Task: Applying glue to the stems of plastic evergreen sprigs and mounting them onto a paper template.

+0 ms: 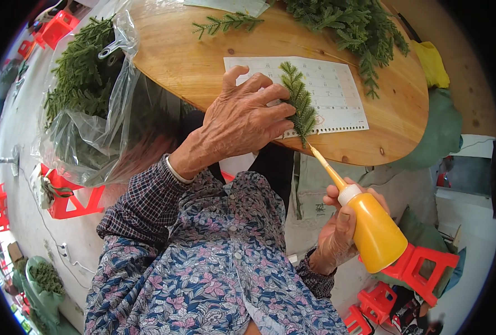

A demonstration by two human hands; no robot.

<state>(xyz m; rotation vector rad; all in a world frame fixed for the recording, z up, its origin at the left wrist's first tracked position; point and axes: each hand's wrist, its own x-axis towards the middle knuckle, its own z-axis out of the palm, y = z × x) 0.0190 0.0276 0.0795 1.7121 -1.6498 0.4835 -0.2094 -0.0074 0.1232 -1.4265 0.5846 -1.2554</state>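
My left hand [250,109] is closed on a small green artificial pine sprig [297,92], held over a white calendar sheet [337,89] near the table's front edge. The sprig's stem end points down toward me. In my right hand [340,226] is a yellow squeeze bottle [376,231] with a white collar and a long tapered nozzle [325,163]. The bottle is tilted, and its nozzle tip is at or very near the sprig's stem end; I cannot tell whether they touch.
On the wooden table [175,61] lie a heap of pine branches [343,25] at the back right and a loose branch [225,23]. A clear plastic bag [86,139] of greenery stands at the left. Red stools [426,268] are on the floor, with green sacks [435,131] at the right.
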